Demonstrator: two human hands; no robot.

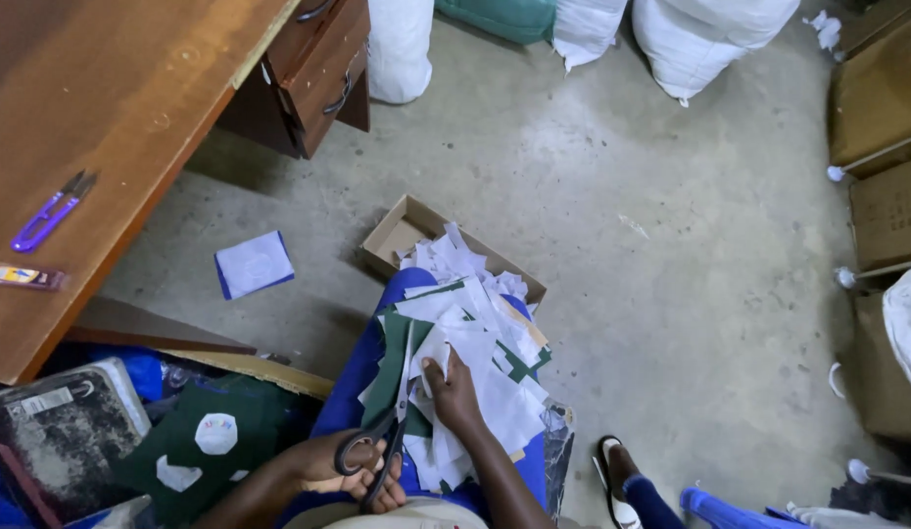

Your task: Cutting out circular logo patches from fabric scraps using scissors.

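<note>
At the bottom centre of the frame, the left hand [343, 470] is clamped on black scissors [382, 441] whose blades point up toward the lap pile of white and green fabric pieces [465, 362], just right, where the nearer right hand [454, 392] presses, fingers together.

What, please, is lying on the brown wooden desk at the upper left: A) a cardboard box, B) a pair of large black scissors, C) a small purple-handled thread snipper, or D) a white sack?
C: the small purple-handled thread snipper lies on the brown wooden desk, while the black-handled scissors are in the left hand, down over the lap.
</note>
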